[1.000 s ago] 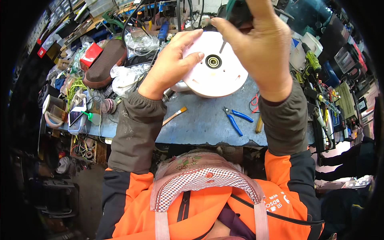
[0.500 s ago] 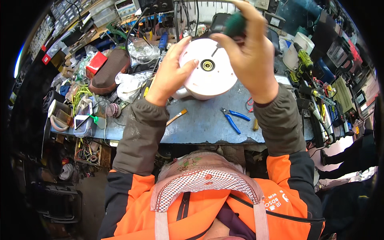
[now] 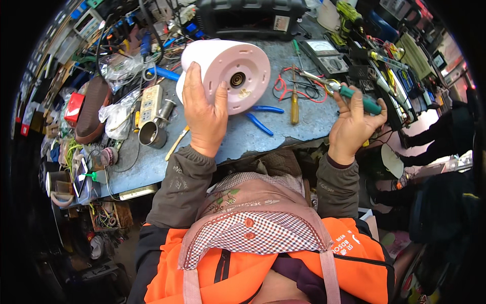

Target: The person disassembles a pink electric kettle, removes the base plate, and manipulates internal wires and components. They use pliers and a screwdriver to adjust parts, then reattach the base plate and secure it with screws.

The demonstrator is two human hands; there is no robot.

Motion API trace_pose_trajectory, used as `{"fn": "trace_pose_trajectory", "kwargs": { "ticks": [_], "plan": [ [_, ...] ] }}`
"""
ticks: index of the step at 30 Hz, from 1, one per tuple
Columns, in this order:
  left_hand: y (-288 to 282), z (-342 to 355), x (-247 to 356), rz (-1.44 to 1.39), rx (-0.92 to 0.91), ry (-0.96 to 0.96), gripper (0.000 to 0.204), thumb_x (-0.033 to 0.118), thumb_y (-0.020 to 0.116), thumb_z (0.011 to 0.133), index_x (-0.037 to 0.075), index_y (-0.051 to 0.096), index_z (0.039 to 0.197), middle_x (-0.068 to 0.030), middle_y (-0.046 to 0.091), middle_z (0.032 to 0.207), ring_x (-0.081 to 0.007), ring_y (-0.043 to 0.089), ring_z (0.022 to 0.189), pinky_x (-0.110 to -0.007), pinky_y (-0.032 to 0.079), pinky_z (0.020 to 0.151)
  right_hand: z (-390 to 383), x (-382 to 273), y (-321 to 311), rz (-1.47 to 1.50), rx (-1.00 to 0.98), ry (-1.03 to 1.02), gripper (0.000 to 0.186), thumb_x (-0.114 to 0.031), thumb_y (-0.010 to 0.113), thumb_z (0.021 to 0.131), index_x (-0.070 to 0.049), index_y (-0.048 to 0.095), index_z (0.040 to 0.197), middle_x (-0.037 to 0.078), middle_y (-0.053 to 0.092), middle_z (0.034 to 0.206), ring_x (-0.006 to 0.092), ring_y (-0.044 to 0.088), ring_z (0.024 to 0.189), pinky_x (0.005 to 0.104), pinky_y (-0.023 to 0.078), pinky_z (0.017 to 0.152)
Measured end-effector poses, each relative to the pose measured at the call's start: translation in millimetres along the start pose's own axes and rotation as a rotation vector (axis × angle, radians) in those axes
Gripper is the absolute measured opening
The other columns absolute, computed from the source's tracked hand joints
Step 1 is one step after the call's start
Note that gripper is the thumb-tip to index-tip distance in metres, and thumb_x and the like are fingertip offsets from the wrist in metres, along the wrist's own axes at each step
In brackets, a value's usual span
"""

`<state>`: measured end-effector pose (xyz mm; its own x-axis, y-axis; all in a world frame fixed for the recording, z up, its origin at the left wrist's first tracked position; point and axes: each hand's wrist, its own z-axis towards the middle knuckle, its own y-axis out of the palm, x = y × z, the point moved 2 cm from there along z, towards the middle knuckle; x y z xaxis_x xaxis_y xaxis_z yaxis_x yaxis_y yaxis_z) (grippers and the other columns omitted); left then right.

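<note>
A white electric kettle lies tilted on the bench, its round underside with a ringed connector in the middle facing me. My left hand holds it at the near left side, fingers along the body and thumb on the base. Off to the right, apart from the kettle, my right hand has its fingers round a green-handled screwdriver, its shaft toward the left. In front of the kettle lie blue-handled pliers, partly hidden by its base. A screwdriver with an amber handle rests between kettle and right hand.
An analog multimeter with red and black leads stands behind my right hand. At the back is a black case. Left of the kettle are a power strip, a metal cup and a brush. Clutter lines both sides.
My right hand and the green screwdriver have moved from over the kettle's base down to the right. The kettle is tilted more to the right. The view has shifted.
</note>
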<state>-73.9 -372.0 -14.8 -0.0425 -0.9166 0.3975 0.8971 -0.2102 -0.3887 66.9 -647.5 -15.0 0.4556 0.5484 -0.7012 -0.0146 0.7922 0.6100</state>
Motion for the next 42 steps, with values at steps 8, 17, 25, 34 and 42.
{"fn": "trace_pose_trajectory", "kwargs": {
  "ticks": [8, 17, 25, 34, 42],
  "plan": [
    [38.9, -6.7, -9.9, 0.078, -0.066, 0.067, 0.071, 0.012, 0.081, 0.098, -0.005, 0.048, 0.158, -0.0293, 0.053, 0.158, -0.0465, 0.051, 0.147, -0.05, 0.041, 0.123, -13.8, 39.1, -57.4, -0.22, 0.019, -0.059, 0.056, 0.007, 0.065, 0.104, -0.014, 0.028, 0.141, 0.027, 0.063, 0.134, 0.0336, 0.072, 0.119, 0.0485, 0.068, 0.091],
    [78.0, -21.1, 121.3, -0.245, -0.514, 0.174, 0.014, 0.006, 0.078, 0.091, 0.006, 0.077, 0.106, -0.0094, 0.069, 0.096, -0.0341, 0.068, 0.091, -0.046, 0.056, 0.079, -40.3, 28.1, -100.7, -0.504, -0.059, -0.172, 0.042, 0.005, 0.083, 0.095, 0.0, 0.054, 0.125, 0.018, 0.07, 0.126, 0.0214, 0.071, 0.107, 0.0358, 0.063, 0.09],
    [223.7, -5.4, 100.8, -0.166, -0.739, 0.301, 0.019, 0.015, 0.069, 0.094, 0.01, 0.084, 0.104, -0.0123, 0.076, 0.104, -0.037, 0.073, 0.104, -0.05, 0.06, 0.087, -62.2, -2.3, -127.9, -0.949, -0.181, 0.034, 0.03, -0.004, 0.089, 0.089, 0.003, 0.063, 0.103, 0.006, 0.072, 0.088, 0.0102, 0.064, 0.078, 0.0297, 0.055, 0.071],
    [246.5, -17.8, 97.3, -0.084, -0.645, 0.371, 0.009, 0.013, 0.071, 0.089, 0.009, 0.076, 0.094, -0.0108, 0.072, 0.102, -0.0359, 0.072, 0.102, -0.051, 0.058, 0.082, -63.6, 0.5, -136.1, -0.594, -0.071, 0.322, 0.02, -0.001, 0.077, 0.099, -0.003, 0.061, 0.11, 0.001, 0.065, 0.088, 0.004, 0.054, 0.066, 0.0209, 0.041, 0.056],
    [124.6, -7.3, 96.0, -0.663, -0.577, -0.291, 0.01, 0.005, 0.071, 0.104, 0.004, 0.066, 0.113, -0.0112, 0.076, 0.097, -0.0249, 0.077, 0.084, -0.037, 0.062, 0.073, -71.0, -3.8, -125.2, -0.217, -0.007, 0.357, 0.018, -0.001, 0.065, 0.104, -0.003, 0.057, 0.12, 0.012, 0.07, 0.096, 0.0082, 0.054, 0.062, 0.0216, 0.04, 0.053]
  ]
}}
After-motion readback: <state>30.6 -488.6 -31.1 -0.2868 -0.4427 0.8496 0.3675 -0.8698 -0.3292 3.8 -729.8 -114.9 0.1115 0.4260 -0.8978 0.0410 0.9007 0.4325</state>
